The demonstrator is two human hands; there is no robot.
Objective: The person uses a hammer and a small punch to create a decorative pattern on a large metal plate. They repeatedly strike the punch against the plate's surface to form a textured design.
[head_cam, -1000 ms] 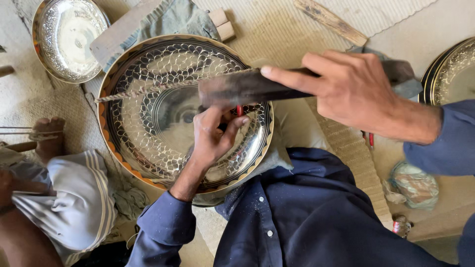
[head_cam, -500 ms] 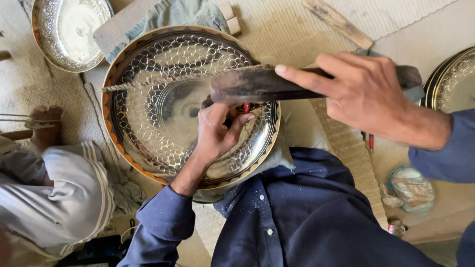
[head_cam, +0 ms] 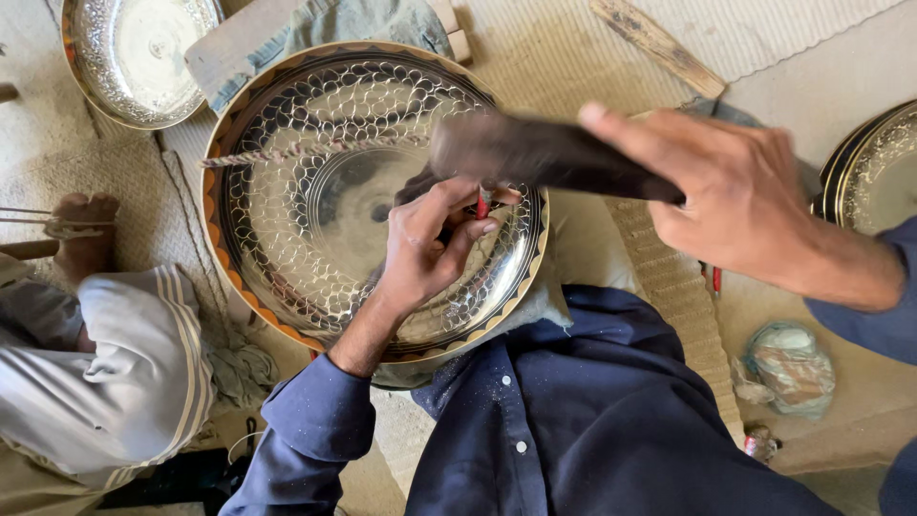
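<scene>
Item: large engraved metal tray (head_cam: 315, 220), lying on cloth over the person's lap. Left hand (head_cam: 430, 244) is closing around a small red-tipped punch (head_cam: 482, 203), setting it against the tray's inner band. Right hand (head_cam: 735, 205) is gripping a dark, motion-blurred mallet (head_cam: 535, 153) above the punch. The scale pattern is covering most of the wall; the centre is looking plain. A second tray (head_cam: 134, 53) is lying nearby.
</scene>
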